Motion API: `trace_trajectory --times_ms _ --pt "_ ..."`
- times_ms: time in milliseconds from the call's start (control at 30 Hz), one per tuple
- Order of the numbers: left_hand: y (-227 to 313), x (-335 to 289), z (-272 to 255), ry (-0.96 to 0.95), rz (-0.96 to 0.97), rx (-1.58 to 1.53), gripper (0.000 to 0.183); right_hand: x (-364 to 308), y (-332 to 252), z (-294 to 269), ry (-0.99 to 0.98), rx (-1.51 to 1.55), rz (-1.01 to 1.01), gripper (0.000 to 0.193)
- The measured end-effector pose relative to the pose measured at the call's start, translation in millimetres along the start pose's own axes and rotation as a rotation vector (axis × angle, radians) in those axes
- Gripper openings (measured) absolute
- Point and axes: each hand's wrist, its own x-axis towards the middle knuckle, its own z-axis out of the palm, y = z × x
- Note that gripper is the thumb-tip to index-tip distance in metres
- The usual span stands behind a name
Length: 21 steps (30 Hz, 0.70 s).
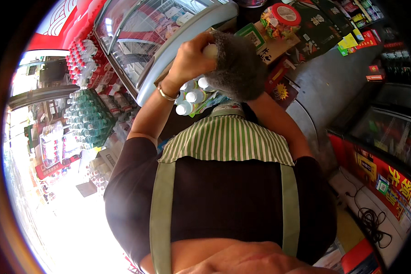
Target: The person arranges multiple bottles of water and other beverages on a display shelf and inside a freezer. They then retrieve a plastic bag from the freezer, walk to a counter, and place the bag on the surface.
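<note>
My left hand [191, 59], with a bangle at the wrist, has its thumb and fingers curled round a white-capped bottle [209, 51]. Only the pale top shows; its body is hidden. Against it presses a fuzzy dark grey cloth [238, 66], bunched or worn like a mitt. My right forearm [278, 121] runs up behind this cloth, which hides the right hand and its fingers. Just below my left hand stand several white-capped bottles [195, 96] with green-and-yellow labels, close together. A green-striped apron [228, 141] covers my front.
A glass-topped chest freezer [144, 50] stands ahead on the left. A red-lidded candy jar [281, 23] sits on boxes [313, 27] ahead on the right. Stacked bottle packs [87, 116] line the left. A display cooler [388, 132] and a coiled black cable [372, 223] are at right.
</note>
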Motion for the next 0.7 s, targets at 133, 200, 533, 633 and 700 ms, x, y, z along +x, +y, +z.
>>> trace_trajectory --times_ms 133,200,533,633,700 --pt "22 -23 -27 -0.055 -0.167 -0.410 0.035 6 3 6 -0.106 0.307 0.009 0.039" --pt "28 -27 -32 0.029 -0.121 -0.455 0.036 -15 13 12 -0.132 0.177 -0.040 0.042" --pt "35 -21 -17 0.033 0.172 0.090 0.039 -91 41 3 -0.371 -0.770 -0.113 0.041" --pt "35 -25 3 -0.013 0.251 0.181 0.039 -42 5 -34 -0.258 0.078 0.262 0.042" --pt "38 -30 22 -0.046 0.351 0.207 0.040 -44 3 -35 -0.106 0.036 0.105 0.039"
